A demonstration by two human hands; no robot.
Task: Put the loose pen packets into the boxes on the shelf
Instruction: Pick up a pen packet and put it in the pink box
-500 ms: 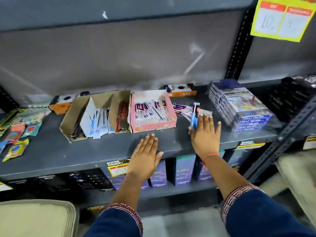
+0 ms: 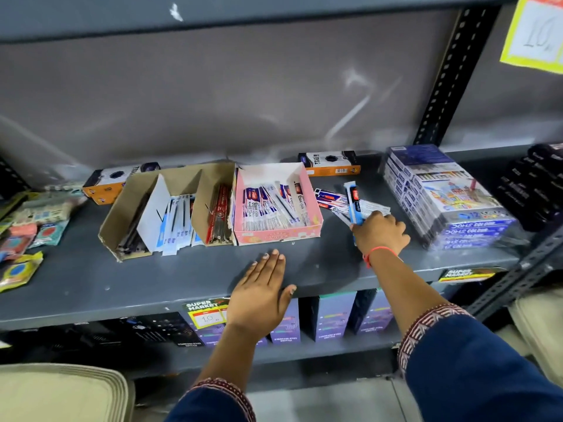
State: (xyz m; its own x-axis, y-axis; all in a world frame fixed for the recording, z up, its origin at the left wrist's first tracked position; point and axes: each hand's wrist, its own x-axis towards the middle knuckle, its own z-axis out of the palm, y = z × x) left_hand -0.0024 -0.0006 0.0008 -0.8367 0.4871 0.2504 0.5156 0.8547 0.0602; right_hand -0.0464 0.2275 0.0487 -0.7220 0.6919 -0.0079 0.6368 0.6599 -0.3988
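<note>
On the grey shelf (image 2: 91, 278) a pink box (image 2: 278, 236) holds several white and blue pen packets. Left of it stands a brown cardboard box (image 2: 122, 226) with dividers, holding dark, blue and red pens. Loose pen packets (image 2: 330, 197) lie to the right of the pink box. My right hand (image 2: 380, 234) is curled around a bunch of these packets (image 2: 355, 202), with a blue one sticking up. My left hand (image 2: 263, 295) lies flat with fingers apart on the shelf's front edge, holding nothing.
A wrapped stack of colour pencil boxes (image 2: 444, 196) sits just right of my right hand. Two orange and black boxes (image 2: 332, 162) lie at the back. Colourful packets (image 2: 21, 236) lie at far left. Purple boxes (image 2: 335, 315) fill the shelf below.
My right hand has curled its fingers around the loose packets, where before it lay flatter on top of them. My left hand stays on the shelf edge.
</note>
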